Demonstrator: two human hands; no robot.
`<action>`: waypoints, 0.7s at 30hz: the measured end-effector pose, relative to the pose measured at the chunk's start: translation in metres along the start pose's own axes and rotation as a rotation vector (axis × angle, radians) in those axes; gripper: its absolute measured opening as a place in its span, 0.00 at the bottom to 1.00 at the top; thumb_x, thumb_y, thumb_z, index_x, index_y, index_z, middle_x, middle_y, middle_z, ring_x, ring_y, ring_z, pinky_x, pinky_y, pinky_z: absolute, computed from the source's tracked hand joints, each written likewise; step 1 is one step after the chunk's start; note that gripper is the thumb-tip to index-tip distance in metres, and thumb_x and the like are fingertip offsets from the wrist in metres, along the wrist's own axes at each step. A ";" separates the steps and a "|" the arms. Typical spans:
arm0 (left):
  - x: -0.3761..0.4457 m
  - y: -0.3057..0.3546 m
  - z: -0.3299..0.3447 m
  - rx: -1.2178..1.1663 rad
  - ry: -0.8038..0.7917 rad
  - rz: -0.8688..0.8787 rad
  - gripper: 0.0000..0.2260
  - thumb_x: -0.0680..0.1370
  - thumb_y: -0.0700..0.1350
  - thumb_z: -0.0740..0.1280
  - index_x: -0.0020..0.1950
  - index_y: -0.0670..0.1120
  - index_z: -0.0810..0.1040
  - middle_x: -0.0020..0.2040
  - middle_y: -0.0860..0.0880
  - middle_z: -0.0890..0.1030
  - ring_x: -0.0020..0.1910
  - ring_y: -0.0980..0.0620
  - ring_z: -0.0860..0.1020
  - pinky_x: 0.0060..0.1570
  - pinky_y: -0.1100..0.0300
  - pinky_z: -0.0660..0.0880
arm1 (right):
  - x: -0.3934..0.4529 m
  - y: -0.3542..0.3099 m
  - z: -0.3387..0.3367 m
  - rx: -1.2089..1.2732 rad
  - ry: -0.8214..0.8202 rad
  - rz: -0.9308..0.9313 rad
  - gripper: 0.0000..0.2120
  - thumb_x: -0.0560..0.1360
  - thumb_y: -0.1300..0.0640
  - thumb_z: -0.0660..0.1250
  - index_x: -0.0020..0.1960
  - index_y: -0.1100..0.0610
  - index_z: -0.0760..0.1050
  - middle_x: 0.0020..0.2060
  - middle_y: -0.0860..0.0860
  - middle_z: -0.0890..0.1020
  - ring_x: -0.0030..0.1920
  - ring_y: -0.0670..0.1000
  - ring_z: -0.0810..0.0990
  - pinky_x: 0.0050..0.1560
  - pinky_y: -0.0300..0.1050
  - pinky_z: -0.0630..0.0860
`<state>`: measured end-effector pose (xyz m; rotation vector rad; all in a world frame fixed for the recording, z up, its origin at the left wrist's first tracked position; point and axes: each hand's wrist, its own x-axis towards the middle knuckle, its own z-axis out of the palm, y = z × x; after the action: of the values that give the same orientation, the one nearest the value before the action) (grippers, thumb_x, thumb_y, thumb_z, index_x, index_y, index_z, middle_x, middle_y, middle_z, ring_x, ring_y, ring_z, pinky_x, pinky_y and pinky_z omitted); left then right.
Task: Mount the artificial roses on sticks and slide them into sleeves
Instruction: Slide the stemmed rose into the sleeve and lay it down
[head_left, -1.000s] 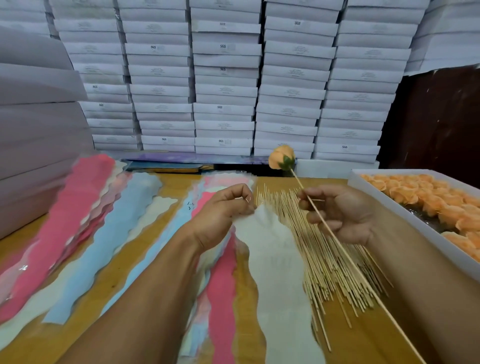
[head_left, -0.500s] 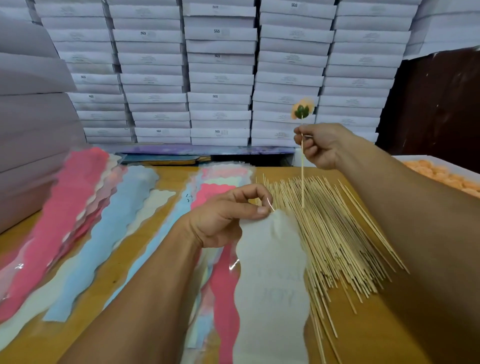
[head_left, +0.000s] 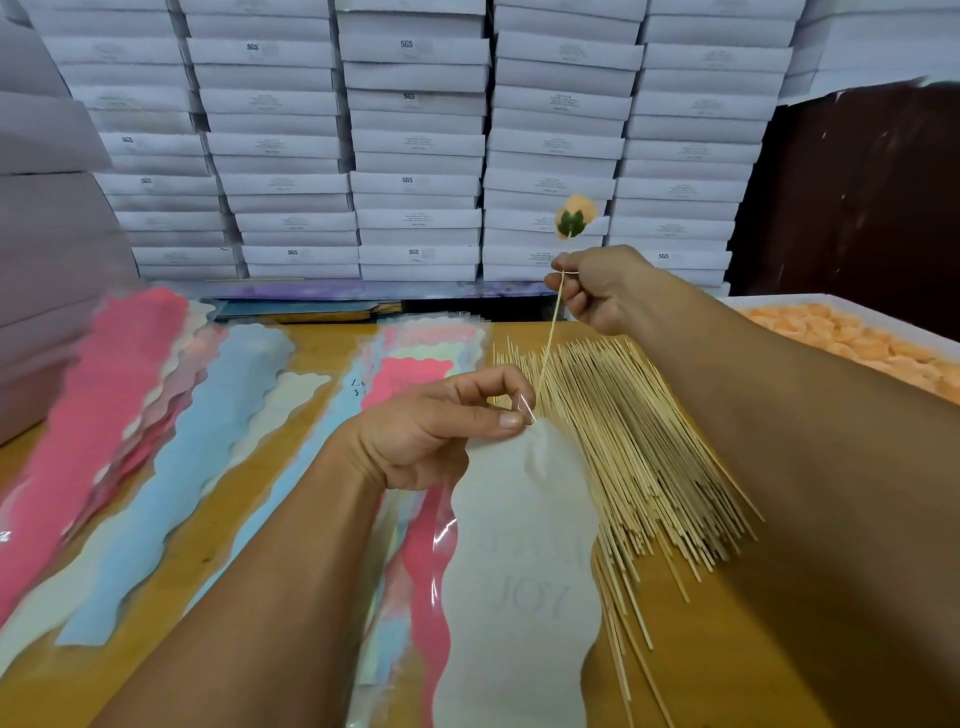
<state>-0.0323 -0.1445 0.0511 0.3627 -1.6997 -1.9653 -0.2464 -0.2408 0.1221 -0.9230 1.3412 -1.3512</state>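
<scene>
My left-hand fingers (head_left: 506, 418) are pinched tight on the top lip of the white sleeve (head_left: 519, 561), thumb against forefinger, holding its mouth where the stick is aimed. Starting at the far left, I see fanned stacks of pink sleeves (head_left: 98, 395) and blue sleeves (head_left: 197, 452) lying flat on the wooden table (head_left: 322, 338), all of them looking unfilled. Nearer the middle is another mixed pile of sleeves (head_left: 415, 364), and my left hand (head_left: 436, 431) rests over it. The white sleeve runs from that hand toward me, with faint lettering on it. Right of it lies the heap of bare sticks (head_left: 639, 452), a big supply. Above that, my right hand (head_left: 597, 291) is curled round one stick (head_left: 550, 338) just under the rose (head_left: 574, 218), which is already mounted and held high. The stick's lower tip is at the sleeve's mouth, beside my left fingertips; whether it has entered I cannot tell. At the far right, the white tray of orange roses (head_left: 852, 338) looks well filled.

I judge the job to be in its early part: one rose is on its stick and about to go in, and I see no finished sleeved roses anywhere.
</scene>
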 end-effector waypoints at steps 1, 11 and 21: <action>0.000 0.000 0.000 0.007 0.005 -0.004 0.13 0.77 0.33 0.62 0.45 0.49 0.81 0.38 0.53 0.79 0.37 0.57 0.78 0.40 0.65 0.76 | -0.002 0.001 0.001 0.003 -0.013 0.006 0.07 0.83 0.62 0.61 0.48 0.60 0.75 0.38 0.55 0.80 0.18 0.42 0.68 0.19 0.32 0.64; 0.007 -0.005 -0.004 -0.003 0.132 0.033 0.07 0.76 0.36 0.66 0.45 0.48 0.81 0.40 0.49 0.80 0.38 0.52 0.80 0.40 0.59 0.76 | -0.048 0.021 0.010 -0.011 -0.215 0.053 0.06 0.83 0.62 0.61 0.48 0.60 0.74 0.32 0.54 0.83 0.21 0.43 0.71 0.19 0.32 0.67; 0.012 -0.006 -0.006 0.021 0.268 0.105 0.05 0.74 0.37 0.70 0.43 0.46 0.82 0.43 0.47 0.82 0.42 0.49 0.81 0.47 0.57 0.78 | -0.100 0.042 0.000 -0.193 -0.349 -0.042 0.07 0.77 0.60 0.68 0.52 0.61 0.83 0.33 0.49 0.80 0.30 0.45 0.70 0.27 0.38 0.60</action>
<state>-0.0400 -0.1553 0.0455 0.5095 -1.5373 -1.7389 -0.2180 -0.1401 0.0925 -1.2598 1.1980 -1.0434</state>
